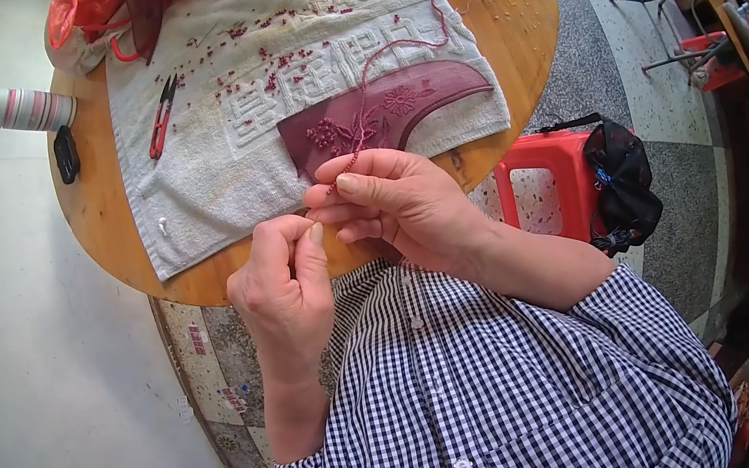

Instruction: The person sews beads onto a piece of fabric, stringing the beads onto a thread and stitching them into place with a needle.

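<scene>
My right hand (403,195) pinches a dark red string of small beads (366,74) between thumb and fingers. The string runs up across a dark red curved piece (458,83) with beaded flowers, which lies on a white towel (191,189). Close by on the left, my left hand (283,273) is closed in a pinch just below the right fingertips. Whatever sits between its thumb and forefinger is too small to make out. Loose dark red beads (285,70) are scattered over the towel. Thread snips (164,120) with red handles lie to their left.
The towel covers much of a round wooden table (102,213). A striped bottle (29,109) and a black object (66,155) are at its left edge. Red plastic bags (78,16) lie at the far left. A red stool (546,172) with a black bag (621,180) stands at the right.
</scene>
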Action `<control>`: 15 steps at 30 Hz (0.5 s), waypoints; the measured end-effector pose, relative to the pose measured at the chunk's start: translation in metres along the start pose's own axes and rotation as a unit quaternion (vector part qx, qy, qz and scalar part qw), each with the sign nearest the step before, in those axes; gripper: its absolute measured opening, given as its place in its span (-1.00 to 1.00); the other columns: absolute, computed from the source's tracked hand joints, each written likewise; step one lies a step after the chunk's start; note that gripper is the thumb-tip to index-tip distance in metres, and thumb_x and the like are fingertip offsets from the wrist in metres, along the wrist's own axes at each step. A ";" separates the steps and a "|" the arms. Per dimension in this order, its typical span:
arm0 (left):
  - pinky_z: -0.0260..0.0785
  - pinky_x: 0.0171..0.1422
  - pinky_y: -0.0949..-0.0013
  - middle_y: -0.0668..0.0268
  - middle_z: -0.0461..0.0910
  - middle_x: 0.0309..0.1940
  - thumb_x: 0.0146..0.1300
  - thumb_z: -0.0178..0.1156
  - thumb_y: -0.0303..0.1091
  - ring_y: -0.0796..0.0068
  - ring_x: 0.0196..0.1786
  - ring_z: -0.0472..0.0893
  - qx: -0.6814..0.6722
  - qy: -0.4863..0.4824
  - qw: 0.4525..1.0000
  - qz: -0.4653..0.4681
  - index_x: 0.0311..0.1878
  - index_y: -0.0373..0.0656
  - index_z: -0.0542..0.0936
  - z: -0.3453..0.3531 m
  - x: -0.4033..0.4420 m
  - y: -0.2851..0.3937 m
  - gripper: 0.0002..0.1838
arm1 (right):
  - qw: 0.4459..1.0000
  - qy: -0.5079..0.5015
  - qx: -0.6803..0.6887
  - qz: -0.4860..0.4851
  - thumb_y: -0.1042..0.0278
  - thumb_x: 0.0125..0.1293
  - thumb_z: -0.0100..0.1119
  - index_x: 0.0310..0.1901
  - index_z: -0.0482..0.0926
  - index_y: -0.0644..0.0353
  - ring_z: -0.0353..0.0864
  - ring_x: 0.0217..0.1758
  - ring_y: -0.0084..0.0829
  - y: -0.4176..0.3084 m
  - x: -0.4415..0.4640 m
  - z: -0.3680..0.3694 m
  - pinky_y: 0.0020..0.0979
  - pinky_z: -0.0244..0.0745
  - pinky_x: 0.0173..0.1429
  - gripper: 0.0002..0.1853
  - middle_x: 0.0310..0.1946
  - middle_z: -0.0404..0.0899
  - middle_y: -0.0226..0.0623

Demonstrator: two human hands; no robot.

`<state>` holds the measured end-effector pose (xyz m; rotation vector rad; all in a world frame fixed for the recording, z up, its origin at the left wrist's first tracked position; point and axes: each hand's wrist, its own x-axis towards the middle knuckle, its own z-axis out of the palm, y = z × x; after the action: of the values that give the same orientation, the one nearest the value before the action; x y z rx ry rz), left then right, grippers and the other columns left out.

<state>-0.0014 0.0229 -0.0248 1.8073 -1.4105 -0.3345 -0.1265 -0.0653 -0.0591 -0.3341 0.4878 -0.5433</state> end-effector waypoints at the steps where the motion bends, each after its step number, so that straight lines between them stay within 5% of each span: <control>1: 0.20 -0.57 0.48 0.38 0.46 -0.64 0.10 0.14 -0.61 0.57 -0.68 0.32 0.000 0.000 1.000 0.000 -0.37 -0.24 0.50 0.000 0.000 0.000 -0.94 | 1.000 -0.002 -0.002 -0.003 0.39 0.33 0.05 -0.05 0.46 0.28 0.66 -0.18 -0.43 0.000 0.000 -0.001 -0.60 0.60 -0.19 -0.79 -0.15 0.62 -0.14; 15: 0.18 -0.57 0.49 0.39 0.44 -0.64 0.07 0.13 -0.62 0.59 -0.67 0.30 -0.017 -0.008 1.000 -0.007 -0.38 -0.24 0.50 -0.001 -0.001 0.000 -0.93 | 1.000 -0.025 -0.005 -0.003 0.40 0.33 0.06 -0.09 0.48 0.28 0.66 -0.23 -0.46 0.002 0.003 -0.006 -0.59 0.58 -0.20 -0.81 -0.20 0.62 -0.11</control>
<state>-0.0011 0.0242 -0.0247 1.7923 -1.3964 -0.3792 -0.1267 -0.0668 -0.0658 -0.3586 0.4412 -0.5381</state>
